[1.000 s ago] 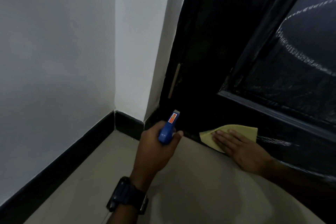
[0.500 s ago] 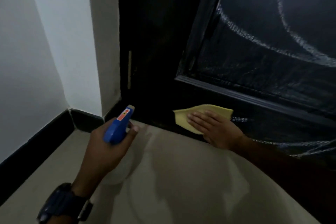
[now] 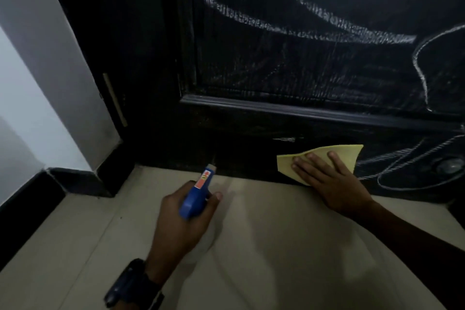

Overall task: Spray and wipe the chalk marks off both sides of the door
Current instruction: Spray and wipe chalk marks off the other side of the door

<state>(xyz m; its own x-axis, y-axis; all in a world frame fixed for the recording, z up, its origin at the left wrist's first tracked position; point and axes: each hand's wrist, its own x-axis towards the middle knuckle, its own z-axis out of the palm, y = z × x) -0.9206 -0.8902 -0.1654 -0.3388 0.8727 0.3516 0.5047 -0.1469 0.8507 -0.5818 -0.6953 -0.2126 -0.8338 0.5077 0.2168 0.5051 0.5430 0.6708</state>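
Nearest to us, our left hand [image 3: 181,224] grips the blue spray bottle [image 3: 197,192] over the floor [image 3: 264,259], its nozzle towards the door [image 3: 251,133]. Further, our right hand [image 3: 332,178] presses the yellow cloth [image 3: 324,156] on the door's bottom edge with flat fingers. Above, chalk marks [image 3: 314,25] cover the panel, perhaps partly smeared.

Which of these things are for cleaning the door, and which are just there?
For the job:
- spray bottle, gripped in the left hand
- yellow cloth, pressed flat on the door by the right hand
- chalk marks on the door

Just there:
- wristwatch
- wall
- floor
- round thing low on the door
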